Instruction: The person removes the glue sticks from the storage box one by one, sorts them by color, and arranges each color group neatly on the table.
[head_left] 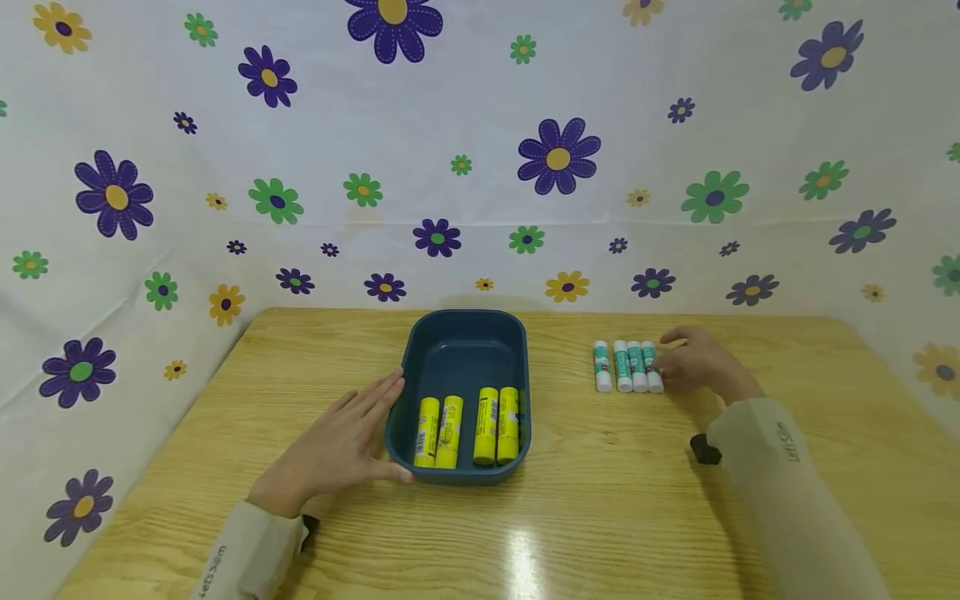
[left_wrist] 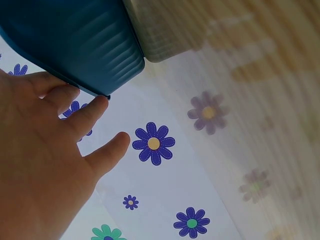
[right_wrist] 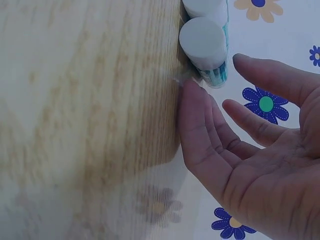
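A dark blue bin [head_left: 463,367] sits on the table with several yellow glue sticks [head_left: 448,433] lying in its near half, in two pairs. My left hand [head_left: 330,454] rests its extended fingers against the bin's left rim; the left wrist view shows fingertips touching the rim of the blue bin [left_wrist: 75,35]. To the right, several white-and-teal glue sticks [head_left: 636,367] lie side by side, the leftmost a little apart. Beside the rightmost one is my right hand [head_left: 697,364], thumb and fingers apart. In the right wrist view its fingertips come close to the white end of a glue stick [right_wrist: 202,42].
The wooden table [head_left: 585,517] ends at the back and sides against a white cloth [head_left: 480,108] printed with flowers. Bare wood lies between the bin and the white-and-teal glue sticks. A small black piece [head_left: 705,450] shows at the right cuff.
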